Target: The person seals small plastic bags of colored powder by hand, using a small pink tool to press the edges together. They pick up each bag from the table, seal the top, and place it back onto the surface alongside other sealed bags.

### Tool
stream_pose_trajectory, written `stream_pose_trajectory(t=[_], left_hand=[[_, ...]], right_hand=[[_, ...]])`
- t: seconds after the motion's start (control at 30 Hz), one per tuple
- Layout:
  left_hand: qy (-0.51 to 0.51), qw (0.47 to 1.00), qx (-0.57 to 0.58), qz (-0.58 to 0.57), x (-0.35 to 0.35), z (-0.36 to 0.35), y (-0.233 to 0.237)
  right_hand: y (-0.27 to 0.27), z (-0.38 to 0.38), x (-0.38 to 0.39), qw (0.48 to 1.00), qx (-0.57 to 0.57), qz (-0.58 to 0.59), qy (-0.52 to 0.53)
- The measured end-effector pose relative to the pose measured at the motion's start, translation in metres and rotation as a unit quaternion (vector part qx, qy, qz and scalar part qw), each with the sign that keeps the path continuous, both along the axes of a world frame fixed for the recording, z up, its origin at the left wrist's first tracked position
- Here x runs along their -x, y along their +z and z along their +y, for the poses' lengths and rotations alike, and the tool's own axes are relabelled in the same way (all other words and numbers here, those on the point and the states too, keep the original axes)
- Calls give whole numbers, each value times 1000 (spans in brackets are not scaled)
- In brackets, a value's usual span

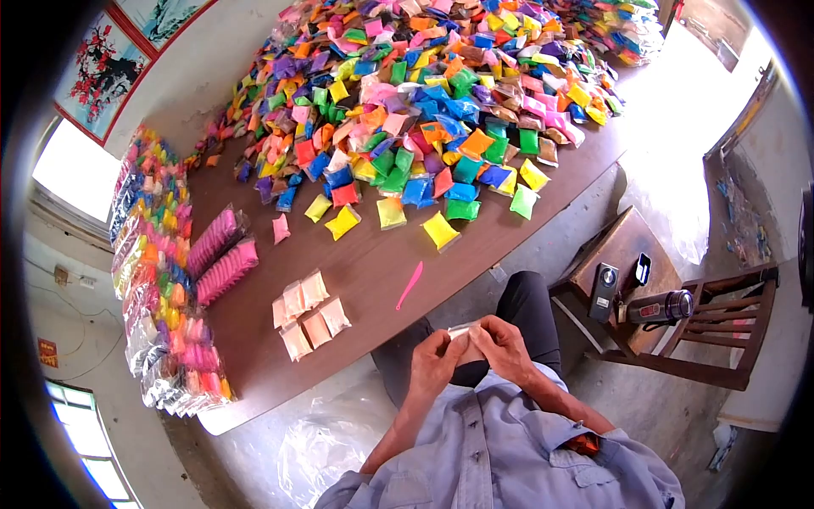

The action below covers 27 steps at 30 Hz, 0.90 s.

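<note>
In front of my lap, both hands grip a small peach clear-plastic packet (462, 329), its pale top edge showing between the fingertips. My left hand (434, 360) is closed on its left side, and my right hand (502, 346) pinches the right side. Fingers cover most of the packet. On the brown table (356, 271), left of my hands, several peach packets (310, 312) lie grouped in two short rows. A pink plastic knife-like tool (409, 286) rests near the table's edge, a little beyond my hands.
A large heap of multicoloured packets (424, 110) covers the far table. Pink packets (225, 267) stand in two rows at left, beside stacked bagged packets (170, 288). At right, a small wooden table (632, 242) carries a dark flask (660, 307) and a phone-like device (604, 291).
</note>
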<state>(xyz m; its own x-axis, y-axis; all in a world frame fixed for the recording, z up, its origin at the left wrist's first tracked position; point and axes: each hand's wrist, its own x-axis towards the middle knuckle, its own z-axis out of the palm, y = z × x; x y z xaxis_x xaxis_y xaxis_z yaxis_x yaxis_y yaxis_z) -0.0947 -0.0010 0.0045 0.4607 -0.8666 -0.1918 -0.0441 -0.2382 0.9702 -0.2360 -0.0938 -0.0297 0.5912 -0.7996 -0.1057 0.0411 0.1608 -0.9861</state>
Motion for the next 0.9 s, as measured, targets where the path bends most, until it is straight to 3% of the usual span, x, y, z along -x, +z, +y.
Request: stream_pose_trajectory(t=[0.13, 0.23, 0.53, 0.63, 0.77, 0.9], left_hand=[[52, 995, 31, 82, 6, -2, -3], [26, 998, 21, 47, 0, 1, -9], [51, 993, 48, 91, -1, 3, -6], [69, 993, 31, 94, -11, 2, 4], [53, 991, 56, 108, -11, 1, 2], [57, 985, 65, 152, 0, -1, -3]], right_hand=[[7, -2, 3, 1000, -3, 3, 6], [5, -4, 5, 998, 54, 25, 26], [19, -15, 10, 996, -85, 7, -18], [15, -27, 20, 995, -61, 67, -34], [5, -26, 20, 986, -160, -34, -20], [16, -8, 3, 998, -32, -35, -38]])
